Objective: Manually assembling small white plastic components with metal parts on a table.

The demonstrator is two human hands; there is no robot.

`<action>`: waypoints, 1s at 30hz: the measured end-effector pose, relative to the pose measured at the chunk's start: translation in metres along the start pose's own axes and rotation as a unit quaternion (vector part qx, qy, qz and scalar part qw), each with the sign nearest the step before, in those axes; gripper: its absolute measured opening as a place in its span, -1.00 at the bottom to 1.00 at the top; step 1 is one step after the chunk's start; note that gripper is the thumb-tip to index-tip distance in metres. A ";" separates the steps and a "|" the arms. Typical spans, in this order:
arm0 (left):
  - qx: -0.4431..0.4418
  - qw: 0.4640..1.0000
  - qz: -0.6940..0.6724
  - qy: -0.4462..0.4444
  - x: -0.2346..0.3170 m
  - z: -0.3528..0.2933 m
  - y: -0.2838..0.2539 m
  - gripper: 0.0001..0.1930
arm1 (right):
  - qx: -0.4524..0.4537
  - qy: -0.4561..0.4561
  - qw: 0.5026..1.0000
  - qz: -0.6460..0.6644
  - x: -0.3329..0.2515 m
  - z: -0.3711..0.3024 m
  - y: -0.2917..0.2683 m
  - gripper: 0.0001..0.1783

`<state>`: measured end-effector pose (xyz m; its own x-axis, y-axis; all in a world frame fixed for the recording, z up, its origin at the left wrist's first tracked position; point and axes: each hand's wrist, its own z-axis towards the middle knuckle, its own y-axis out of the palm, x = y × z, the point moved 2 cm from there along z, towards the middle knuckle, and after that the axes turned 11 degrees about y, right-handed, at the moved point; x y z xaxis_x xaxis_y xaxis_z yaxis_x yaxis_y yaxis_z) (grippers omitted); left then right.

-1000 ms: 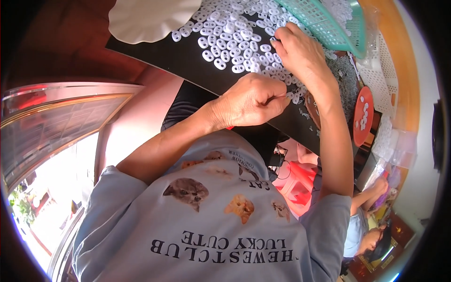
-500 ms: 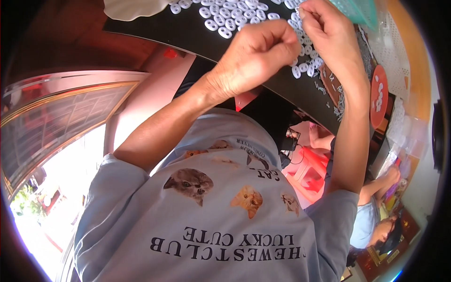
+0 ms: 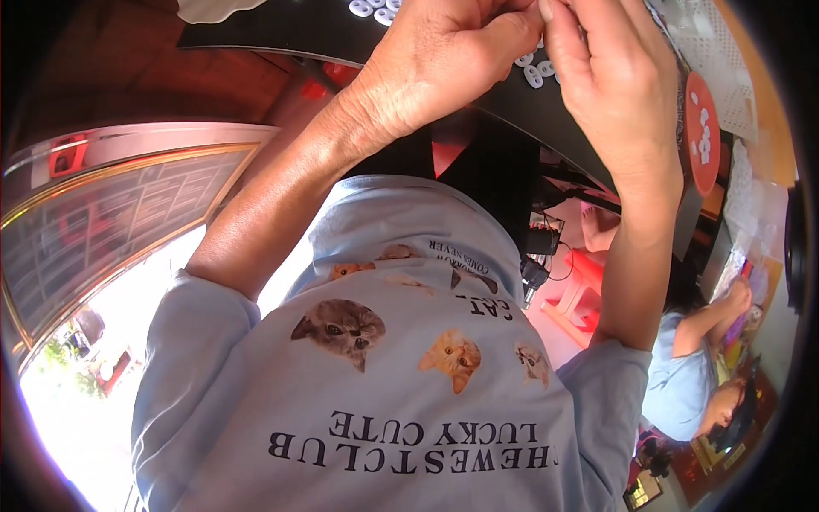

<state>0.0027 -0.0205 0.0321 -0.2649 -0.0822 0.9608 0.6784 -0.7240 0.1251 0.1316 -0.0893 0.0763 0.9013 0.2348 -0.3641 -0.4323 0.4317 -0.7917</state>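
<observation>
White plastic oval pieces with two holes (image 3: pixel 533 77) were scattered loose on the black, flat-topped counter (image 3: pixel 256 36), between the hands and left of them. The bare left hand (image 3: pixel 456 55) and right hand (image 3: pixel 618 77) were held curled, fingertips close together at the upper edge; how far they were closed, and whether anything was pinched, could not be told. Small white bits (image 3: pixel 705 141) were contained in a shallow orange-red dish (image 3: pixel 706 181). Loose pieces were apparently left unhandled; completed work could not be made out.
</observation>
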 end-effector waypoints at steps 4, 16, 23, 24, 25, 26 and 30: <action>0.005 0.999 -0.023 -0.031 0.005 -0.009 0.000 -0.85 | 0.020 -0.011 1.000 0.002 0.000 -0.010 0.002 -0.80; 0.020 0.998 -0.051 -0.019 -0.003 -0.028 0.015 -0.85 | -0.004 0.012 0.999 0.030 0.003 -0.025 -0.004 -0.87; 0.067 0.991 -0.090 -0.069 -0.012 0.006 0.028 -0.82 | -0.054 0.089 0.975 -0.194 0.012 -0.009 -0.004 -0.86; 0.071 0.990 -0.101 -0.069 -0.016 0.011 0.028 -0.80 | -0.063 0.107 0.976 -0.181 0.019 -0.005 -0.002 -0.86; 0.065 0.987 -0.127 -0.070 -0.019 0.018 0.026 -0.79 | -0.071 0.124 0.975 -0.171 0.026 0.000 -0.002 -0.86; 0.065 0.987 -0.127 -0.069 -0.021 0.020 0.024 -0.79 | -0.075 0.155 0.979 -0.112 0.034 0.003 -0.002 -0.87; 0.063 0.971 -0.211 -0.089 -0.027 0.026 0.020 -0.80 | -0.069 0.166 0.980 -0.082 0.053 0.008 0.001 -0.90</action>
<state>0.0408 -0.0149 0.0152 -0.4218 0.3313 0.8440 0.6168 -0.5774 0.5349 0.1789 -0.0693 0.0596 0.9281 -0.1337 -0.3476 -0.2936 0.3119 -0.9036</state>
